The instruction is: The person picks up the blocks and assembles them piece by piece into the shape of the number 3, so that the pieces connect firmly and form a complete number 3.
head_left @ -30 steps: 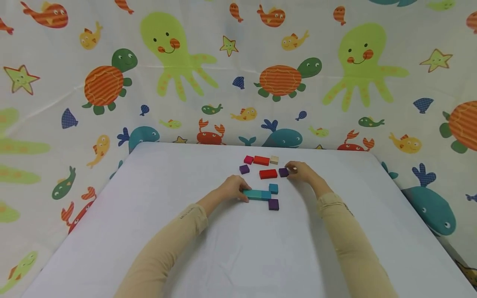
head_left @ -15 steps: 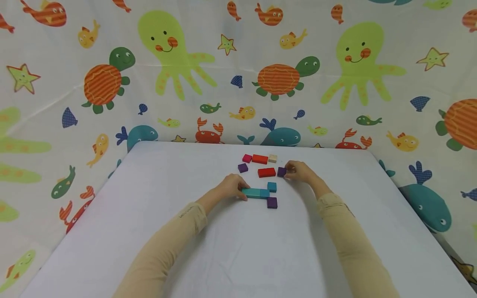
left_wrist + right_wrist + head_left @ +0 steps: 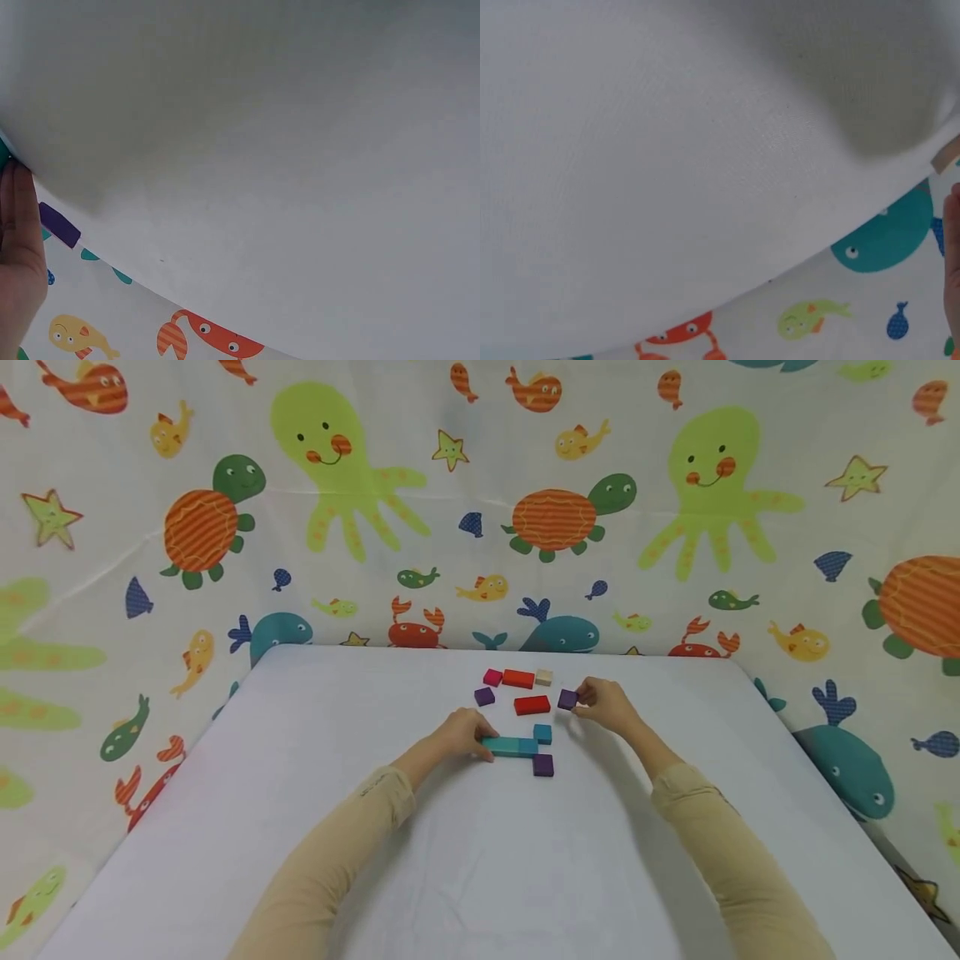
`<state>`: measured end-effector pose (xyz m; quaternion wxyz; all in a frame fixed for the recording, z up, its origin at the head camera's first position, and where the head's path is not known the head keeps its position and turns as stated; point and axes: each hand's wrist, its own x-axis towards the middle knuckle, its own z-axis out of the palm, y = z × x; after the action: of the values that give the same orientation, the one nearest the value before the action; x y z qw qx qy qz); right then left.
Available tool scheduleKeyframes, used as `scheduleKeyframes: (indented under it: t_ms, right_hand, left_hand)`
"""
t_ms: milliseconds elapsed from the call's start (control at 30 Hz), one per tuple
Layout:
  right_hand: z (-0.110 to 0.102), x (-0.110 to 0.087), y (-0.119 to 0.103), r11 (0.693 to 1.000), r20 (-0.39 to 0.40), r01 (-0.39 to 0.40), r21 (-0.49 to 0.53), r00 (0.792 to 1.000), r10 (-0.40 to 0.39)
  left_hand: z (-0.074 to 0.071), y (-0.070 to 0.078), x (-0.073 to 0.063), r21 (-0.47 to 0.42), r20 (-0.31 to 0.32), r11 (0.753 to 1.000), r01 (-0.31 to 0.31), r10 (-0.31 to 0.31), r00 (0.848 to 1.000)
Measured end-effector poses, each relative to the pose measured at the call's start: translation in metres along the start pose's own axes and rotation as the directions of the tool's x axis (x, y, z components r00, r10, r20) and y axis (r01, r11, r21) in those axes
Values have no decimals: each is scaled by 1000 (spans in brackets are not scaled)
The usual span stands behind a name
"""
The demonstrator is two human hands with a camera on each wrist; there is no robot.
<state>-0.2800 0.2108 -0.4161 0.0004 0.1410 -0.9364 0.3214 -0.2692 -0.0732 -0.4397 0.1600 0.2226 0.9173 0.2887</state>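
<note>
My left hand [image 3: 459, 735] holds the left end of a long turquoise block [image 3: 502, 747] lying flat on the table. A blue block [image 3: 528, 747] adjoins its right end, a second blue block [image 3: 542, 734] sits just above, and a dark purple block [image 3: 543, 766] just below. My right hand [image 3: 604, 703] pinches a purple block [image 3: 567, 699] between thumb and fingers, right of a red block [image 3: 532, 705] and apart from it. In the left wrist view, the left hand [image 3: 21, 232] shows at the left edge; in the right wrist view, part of the right hand [image 3: 952, 262] shows.
Farther back lie a pink block [image 3: 492, 677], an orange-red block [image 3: 518, 679] and a cream block [image 3: 543, 677] in a row. Another purple block [image 3: 484, 696] lies before them. A patterned cloth [image 3: 480, 485] hangs behind the white table [image 3: 465, 877].
My right hand has shifted the purple block slightly away from the red block, to the right and back. The left hand stays on the turquoise block. The head view has shifted a little.
</note>
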Motion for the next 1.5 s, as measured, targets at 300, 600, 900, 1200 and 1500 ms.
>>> scheduleKeyframes:
  t_ms: [300, 600, 900, 1200, 1500]
  right_hand:
    - [1, -16, -4, 999, 8, 32, 43, 999, -32]
    - [2, -33, -9, 995, -24, 89, 41, 996, -88]
    - [4, -45, -21, 993, 0, 111, 35, 994, -111]
    - [13, -58, -34, 996, 34, 89, 5, 995, -89]
    - [20, -74, -50, 998, 97, 25, -55, 995, -20]
  left_hand:
    - [3, -3, -1, -1, 3, 1000, 11, -11, 1000]
    - [2, -3, -2, -7, -8, 1000, 4, -4, 1000]
    - [1, -2, 0, -13, -3, 1000, -2, 2, 1000]
    - [-1, 0, 3, -4, 5, 1000, -10, 10, 1000]
    - [0, -2, 6, -17, 15, 1000, 12, -12, 1000]
